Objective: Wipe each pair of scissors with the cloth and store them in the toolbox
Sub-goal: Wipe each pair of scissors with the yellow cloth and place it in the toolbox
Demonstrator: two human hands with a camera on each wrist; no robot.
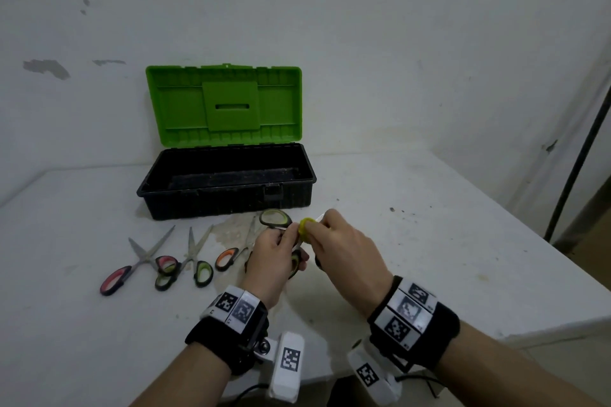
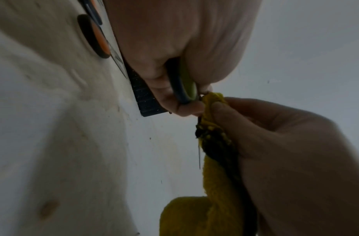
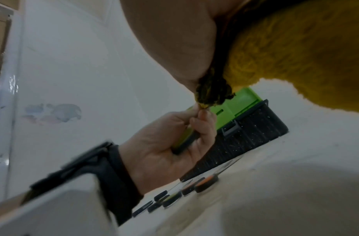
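Observation:
My left hand (image 1: 279,251) grips the handles of green-handled scissors (image 1: 275,218), held above the table in front of the toolbox. My right hand (image 1: 325,228) pinches a yellow cloth (image 1: 305,229) folded round the blade; only the blade tip shows past the fingers. In the left wrist view the yellow cloth (image 2: 214,143) hangs dirty and dark from the right hand, next to the green handle (image 2: 187,84). The right wrist view shows the cloth (image 3: 295,52) close up and the left hand (image 3: 174,138). The toolbox (image 1: 228,190) stands open with its green lid (image 1: 224,102) up.
Three more pairs lie on the white table (image 1: 429,241) left of my hands: red-handled scissors (image 1: 139,261), green-handled scissors (image 1: 191,261) and orange-handled scissors (image 1: 233,253). The black box looks empty inside. A wall stands behind it and a dark cable (image 1: 575,158) hangs at right.

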